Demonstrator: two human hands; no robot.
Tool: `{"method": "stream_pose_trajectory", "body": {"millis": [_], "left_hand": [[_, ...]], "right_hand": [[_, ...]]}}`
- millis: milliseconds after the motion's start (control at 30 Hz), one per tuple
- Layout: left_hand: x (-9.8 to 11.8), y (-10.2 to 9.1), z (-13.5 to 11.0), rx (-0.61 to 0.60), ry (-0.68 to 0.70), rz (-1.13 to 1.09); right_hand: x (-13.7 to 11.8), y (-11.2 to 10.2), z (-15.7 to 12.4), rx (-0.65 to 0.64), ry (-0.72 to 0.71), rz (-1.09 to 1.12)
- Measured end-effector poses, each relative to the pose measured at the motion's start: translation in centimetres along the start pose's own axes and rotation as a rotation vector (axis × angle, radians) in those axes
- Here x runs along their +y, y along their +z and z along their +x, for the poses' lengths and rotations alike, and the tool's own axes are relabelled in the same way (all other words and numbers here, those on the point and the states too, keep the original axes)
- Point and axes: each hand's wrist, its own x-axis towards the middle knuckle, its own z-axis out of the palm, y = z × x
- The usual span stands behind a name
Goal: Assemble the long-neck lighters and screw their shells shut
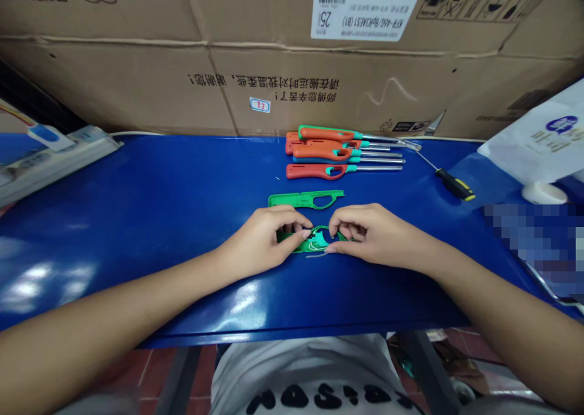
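Note:
Low over the blue table, my left hand (pixel 283 235) pinches the left part of an opened green lighter half-shell (pixel 301 246). A turquoise trigger (pixel 319 240) and thin pale wires show inside it. My right hand (pixel 358 232) has its fingers curled at the shell's right end, thumb and fingertips close to the trigger; whether they grip the shell or a small part is hidden. Just beyond my hands lies the other green half-shell (pixel 305 200), with its inner side up. A thin grey strip (pixel 316 255) rests near the shell's front edge.
Several orange and red long-neck lighters (pixel 319 171) lie in a stack farther back. Right of them is a black and yellow screwdriver (pixel 456 184). A power strip (pixel 59 159) sits at left, a white bag (pixel 538 135) at right. A large cardboard box (pixel 159 92) stands behind.

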Motion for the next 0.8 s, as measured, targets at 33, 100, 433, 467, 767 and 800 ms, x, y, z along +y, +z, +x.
{"method": "stream_pose_trajectory", "body": {"millis": [33,100,433,467,767,800], "left_hand": [[-0.1,0.0,0.0,-0.006,-0.007,-0.01],[-0.2,0.0,0.1,-0.017,-0.024,-0.035],[-0.2,-0.2,0.3,-0.063,-0.042,-0.043],[-0.2,-0.2,0.3,-0.059,-0.014,-0.029],[-0.1,-1.0,-0.5,-0.172,0.347,0.235],[-0.1,-1.0,-0.6,-0.178,0.355,0.254]], "right_hand": [[0.1,-0.1,0.0,-0.011,0.012,0.021],[0.2,-0.1,0.0,-0.024,0.028,0.049],[0.1,-0.3,0.1,-0.079,0.067,0.059],[0.1,-0.4,0.1,-0.084,0.056,0.057],[0.8,-2.0,-0.2,-0.084,-0.025,-0.026],[0.8,-2.1,-0.2,-0.062,-0.045,-0.029]]}}
